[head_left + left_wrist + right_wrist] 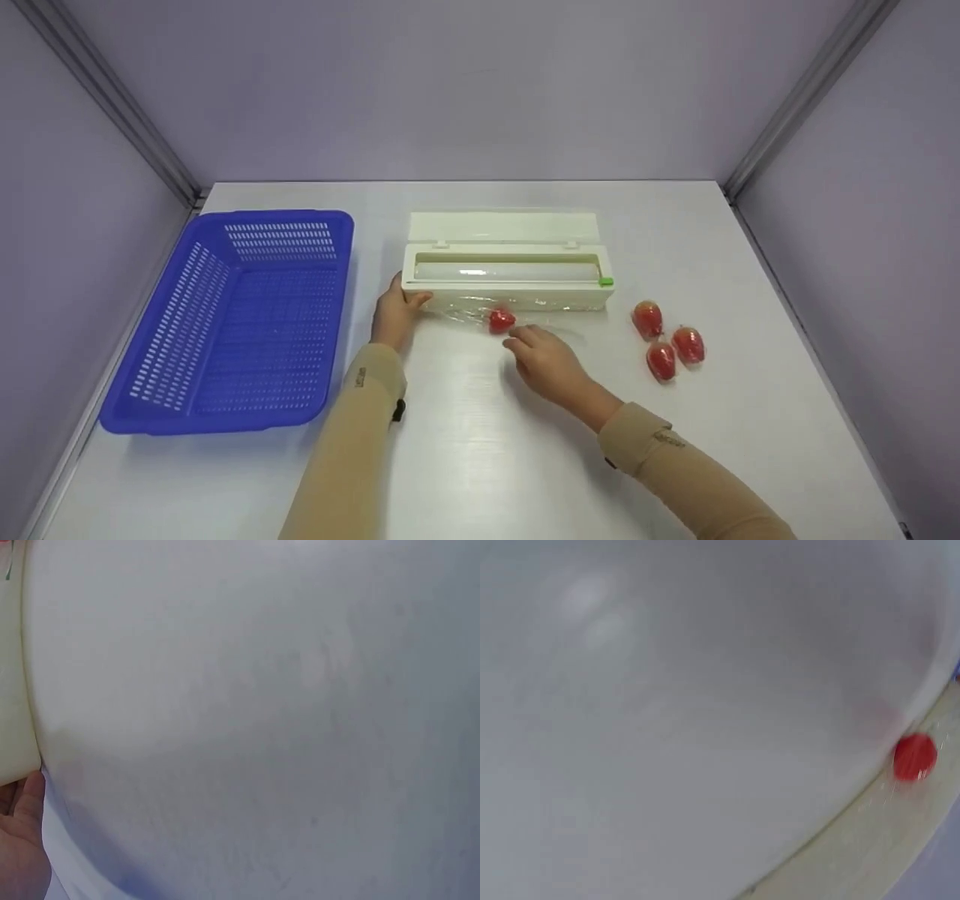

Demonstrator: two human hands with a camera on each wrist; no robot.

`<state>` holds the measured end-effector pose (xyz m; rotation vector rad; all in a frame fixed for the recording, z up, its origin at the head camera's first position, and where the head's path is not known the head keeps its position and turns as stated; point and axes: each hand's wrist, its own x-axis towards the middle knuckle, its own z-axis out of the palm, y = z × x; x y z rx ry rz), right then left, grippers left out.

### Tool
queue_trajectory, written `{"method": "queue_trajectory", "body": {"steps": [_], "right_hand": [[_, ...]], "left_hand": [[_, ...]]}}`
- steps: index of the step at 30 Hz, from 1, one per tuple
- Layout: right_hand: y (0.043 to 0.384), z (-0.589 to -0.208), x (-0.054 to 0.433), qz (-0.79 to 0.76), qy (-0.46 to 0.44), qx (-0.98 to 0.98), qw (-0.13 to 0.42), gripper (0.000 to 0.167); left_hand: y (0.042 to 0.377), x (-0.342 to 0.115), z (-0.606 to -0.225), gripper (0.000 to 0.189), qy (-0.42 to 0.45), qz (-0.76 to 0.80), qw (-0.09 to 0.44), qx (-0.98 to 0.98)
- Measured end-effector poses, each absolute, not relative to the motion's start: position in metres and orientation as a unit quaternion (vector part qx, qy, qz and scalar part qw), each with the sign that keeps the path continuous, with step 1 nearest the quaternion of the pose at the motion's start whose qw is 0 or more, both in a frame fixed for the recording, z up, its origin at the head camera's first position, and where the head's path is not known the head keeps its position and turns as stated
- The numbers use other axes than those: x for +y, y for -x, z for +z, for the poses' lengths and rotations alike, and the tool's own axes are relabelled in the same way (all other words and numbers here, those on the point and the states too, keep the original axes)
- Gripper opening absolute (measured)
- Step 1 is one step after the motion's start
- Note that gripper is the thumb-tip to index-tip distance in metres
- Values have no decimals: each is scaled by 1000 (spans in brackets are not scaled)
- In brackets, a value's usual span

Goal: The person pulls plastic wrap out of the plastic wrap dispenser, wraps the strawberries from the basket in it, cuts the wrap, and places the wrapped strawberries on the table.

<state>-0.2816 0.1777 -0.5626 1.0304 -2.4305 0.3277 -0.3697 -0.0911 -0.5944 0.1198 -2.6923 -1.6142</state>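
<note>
A white cling film dispenser (510,292) stands with its lid raised and a roll inside. My left hand (395,311) holds its left end, thumb at the front; in the left wrist view my fingers (28,799) are at the box's corner. Clear film (457,304) hangs along the front. A small red fruit (501,320) is against that film and shows again in the right wrist view, red and shiny (915,757). My right hand (547,364) is just right of the fruit, fingers loosely bent, fingertips close to it. The right wrist view does not show this hand.
Several red fruits in clear film lie to the right: one at the back (647,320), one at the right (688,345), one in front (661,361). A blue plastic basket (341,300) stands at the left. Grey panels (465,90) enclose the white table (465,465).
</note>
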Motion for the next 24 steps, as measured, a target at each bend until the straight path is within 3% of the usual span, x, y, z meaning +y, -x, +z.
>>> {"method": "queue_trajectory", "body": {"steps": [5, 12, 17, 20, 24], "right_hand": [[290, -580, 158, 71, -324, -928, 171, 34], [308, -586, 145, 1, -310, -931, 190, 41], [316, -590, 139, 23, -296, -933, 204, 37], [319, -592, 140, 33, -287, -937, 195, 33], [323, -595, 144, 40, -281, -942, 178, 29]], "left_hand": [[371, -92, -597, 74, -43, -511, -10, -859], [367, -94, -593, 69, -58, -541, -26, -839], [358, -92, -585, 63, -103, -653, -35, -750], [351, -86, -578, 55, -133, -709, 26, -693], [338, -70, -570, 37, -96, -657, 165, -730]]}}
